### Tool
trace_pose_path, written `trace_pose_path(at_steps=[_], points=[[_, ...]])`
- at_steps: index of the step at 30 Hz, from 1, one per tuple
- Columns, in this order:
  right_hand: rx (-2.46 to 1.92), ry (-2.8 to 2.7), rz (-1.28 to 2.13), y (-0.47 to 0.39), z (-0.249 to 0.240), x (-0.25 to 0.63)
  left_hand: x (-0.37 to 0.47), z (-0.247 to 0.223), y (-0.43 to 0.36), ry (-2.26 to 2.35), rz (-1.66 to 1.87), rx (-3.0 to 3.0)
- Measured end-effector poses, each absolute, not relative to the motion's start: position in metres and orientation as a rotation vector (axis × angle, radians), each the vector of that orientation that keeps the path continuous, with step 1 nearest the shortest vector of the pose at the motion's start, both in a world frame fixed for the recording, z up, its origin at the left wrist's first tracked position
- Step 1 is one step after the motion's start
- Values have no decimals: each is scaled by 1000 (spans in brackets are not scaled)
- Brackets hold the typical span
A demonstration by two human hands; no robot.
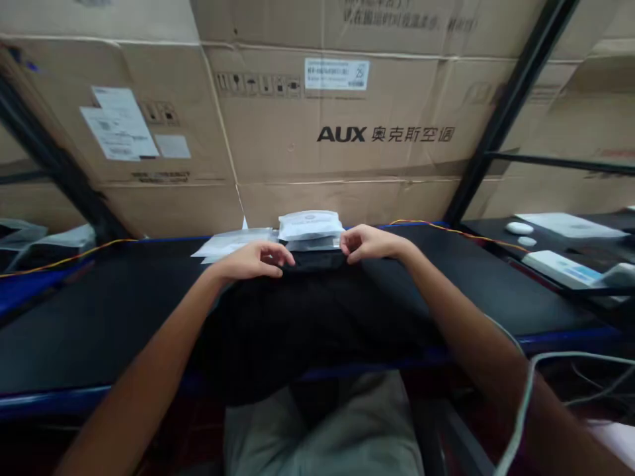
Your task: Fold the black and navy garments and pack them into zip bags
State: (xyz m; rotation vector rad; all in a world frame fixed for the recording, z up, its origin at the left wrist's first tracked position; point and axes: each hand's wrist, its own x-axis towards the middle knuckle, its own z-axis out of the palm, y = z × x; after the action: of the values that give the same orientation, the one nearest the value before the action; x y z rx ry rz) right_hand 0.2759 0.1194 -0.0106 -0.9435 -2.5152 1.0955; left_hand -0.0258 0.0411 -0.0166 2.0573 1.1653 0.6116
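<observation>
A black cloth (312, 317), perhaps a garment, lies spread over the near part of the black table and hangs past its front edge. Its folds are hard to make out against the dark top. My left hand (258, 260) is at the far left corner of the cloth, fingers curled and thumb below, closed on the fabric's edge. At the far right corner my right hand (370, 243) pinches the cloth between thumb and curled fingers. Just beyond the hands rests a stack of white packets (310, 226), with flat translucent bags (233, 243) to its left.
Large cardboard boxes (317, 155) stand behind the black table (89, 311). Dark metal posts (491, 125) rise at both sides. On the right shelf sit a white box (565, 268) and round white pieces (519, 229). A pale cable (528, 390) loops near my right forearm.
</observation>
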Motion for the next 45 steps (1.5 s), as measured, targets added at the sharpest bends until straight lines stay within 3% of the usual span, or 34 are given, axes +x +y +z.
trace_pose_path(at_steps=[3, 6, 19, 27, 30, 37, 41, 45], points=[[-997, -2708, 1305, 115, -8, 278, -21, -14, 35, 1017, 271, 2006], [-1099, -2872, 1242, 111, -9, 275, -17, -17, 34, 1033, 171, 2012], [-988, -3230, 978, 62, -9, 233, -13, -24, 40, 1244, 268, 2338], [-981, -3041, 924, 77, -6, 245, -13, -28, 44, 1340, 458, 2427], [-835, -3003, 1106, 70, -3, 243, -6, -16, 30, 1232, 443, 2311], [-645, -3168, 1360, 53, -15, 227, 23, -14, 9, 925, -94, 2166], [-554, -3005, 1608, 66, -13, 237, 17, -15, 14, 833, -59, 2137], [-580, -2919, 1496, 76, -6, 249, 4, -6, 16, 911, 56, 2166]])
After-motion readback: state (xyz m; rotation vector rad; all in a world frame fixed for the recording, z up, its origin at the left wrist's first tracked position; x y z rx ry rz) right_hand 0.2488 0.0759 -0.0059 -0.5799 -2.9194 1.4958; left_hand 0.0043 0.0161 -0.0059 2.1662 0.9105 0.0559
